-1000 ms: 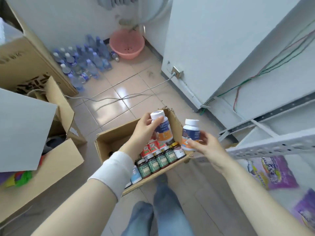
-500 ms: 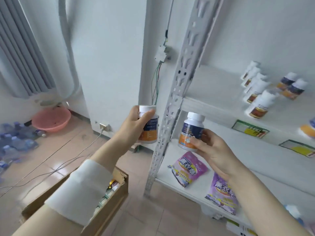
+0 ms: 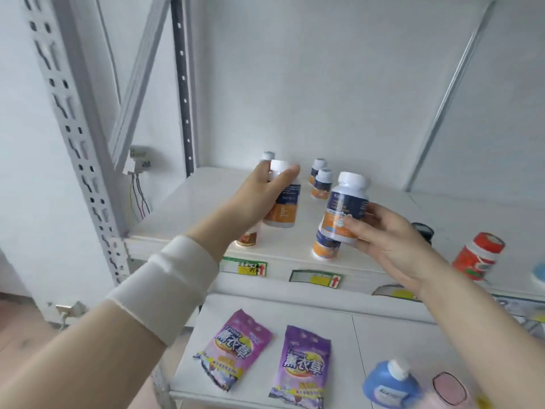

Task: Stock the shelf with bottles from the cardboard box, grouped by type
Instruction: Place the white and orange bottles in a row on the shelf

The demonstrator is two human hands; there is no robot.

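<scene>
Gripping one bottle (image 3: 345, 209) each, left hand (image 3: 253, 202) and right hand (image 3: 386, 234) hang above the shelf (image 3: 182, 208) near its edge.

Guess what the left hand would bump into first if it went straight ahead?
Probably the white-capped bottle just beyond the left hand, which grips a blue-and-orange bottle; depth is hard to judge.

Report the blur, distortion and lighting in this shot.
Head view: the blue jug at the lower right edge is smeared. Head view: the shelf upright leans steeply, probably from wide-angle distortion. Head view: the light is soft and even, with no hard glare on the shelf board. Head view: small print on the bottle in the right hand is unreadable, while the big lettering on the purple bags is legible.
</scene>
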